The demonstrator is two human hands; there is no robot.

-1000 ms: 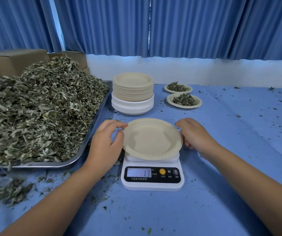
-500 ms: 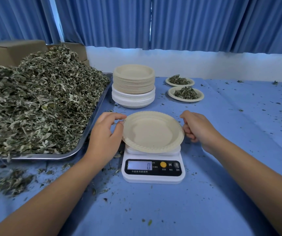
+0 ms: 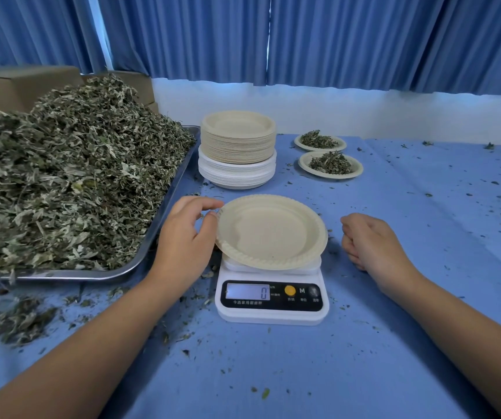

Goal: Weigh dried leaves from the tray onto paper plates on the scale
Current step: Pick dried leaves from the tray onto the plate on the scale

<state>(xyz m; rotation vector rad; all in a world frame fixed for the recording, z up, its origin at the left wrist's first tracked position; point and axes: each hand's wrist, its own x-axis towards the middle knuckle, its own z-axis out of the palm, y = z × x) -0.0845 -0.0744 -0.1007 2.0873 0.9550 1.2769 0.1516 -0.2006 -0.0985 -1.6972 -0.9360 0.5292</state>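
Under the paper plate (image 3: 270,232), scale (image 3: 271,309) top mostly hidden

Bright, even daylight with a cool blue cast through the curtains (image 3: 364,40). One white strip glares where they part, upper left. No hard shadows, soft ones only: under my left forearm (image 3: 92,343) on the bench (image 3: 394,343), under the paper plate (image 3: 270,231) across the top of the scale (image 3: 271,316), beneath my left grip (image 3: 185,237). Dull sheen along the tray rim (image 3: 61,277). Lit display (image 3: 247,291), digit sharp; small print below it soft. Centre crisp. Wide-angle bend: curtain folds lean outward at the sides, both forearms swell toward the bottom corners. Leaf scraps (image 3: 16,322) lower left smeared, out of focus.
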